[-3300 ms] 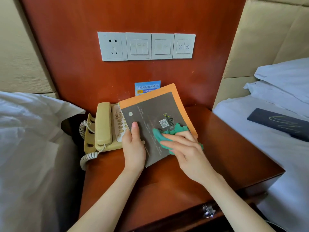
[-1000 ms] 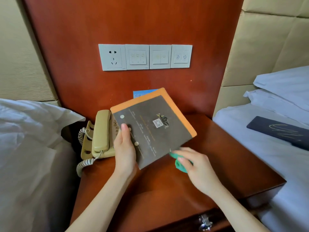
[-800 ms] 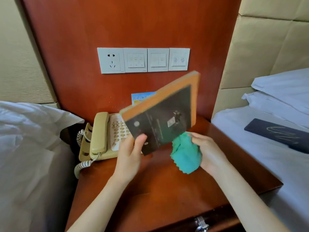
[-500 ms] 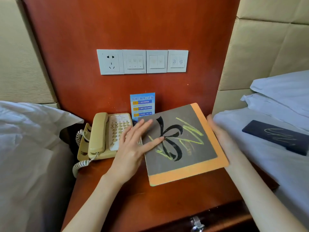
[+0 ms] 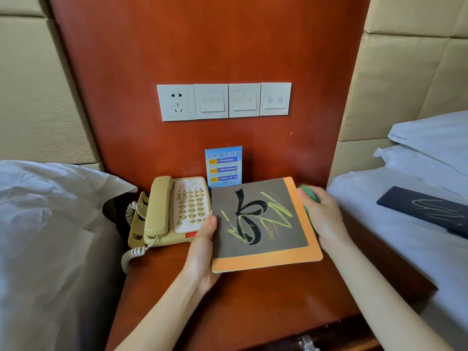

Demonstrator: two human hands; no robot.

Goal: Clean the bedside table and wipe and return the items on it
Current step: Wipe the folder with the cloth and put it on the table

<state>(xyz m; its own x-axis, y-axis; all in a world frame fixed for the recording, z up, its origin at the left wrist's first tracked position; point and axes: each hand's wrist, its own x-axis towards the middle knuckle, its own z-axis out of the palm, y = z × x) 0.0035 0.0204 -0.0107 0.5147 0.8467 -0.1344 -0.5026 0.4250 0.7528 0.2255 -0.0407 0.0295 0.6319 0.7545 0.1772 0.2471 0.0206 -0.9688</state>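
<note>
A grey folder with an orange border [image 5: 260, 221] lies front side up on the red-brown bedside table [image 5: 253, 305]. My left hand [image 5: 202, 249] grips its left edge, thumb on top. My right hand [image 5: 323, 219] is at the folder's right edge and holds a green cloth [image 5: 310, 196], which is mostly hidden under the fingers. A beige corded telephone [image 5: 172, 211] stands on the table just left of the folder.
A blue notice card [image 5: 223, 165] leans on the wooden wall panel behind the folder, below a row of switches and a socket [image 5: 224, 101]. White beds flank the table; a dark card [image 5: 428, 211] lies on the right bed. A drawer handle [image 5: 306, 344] shows below.
The folder was lifted, flipped from its back face to its front face and laid down beside the telephone. My right hand with the cloth moved from under it to its right edge.
</note>
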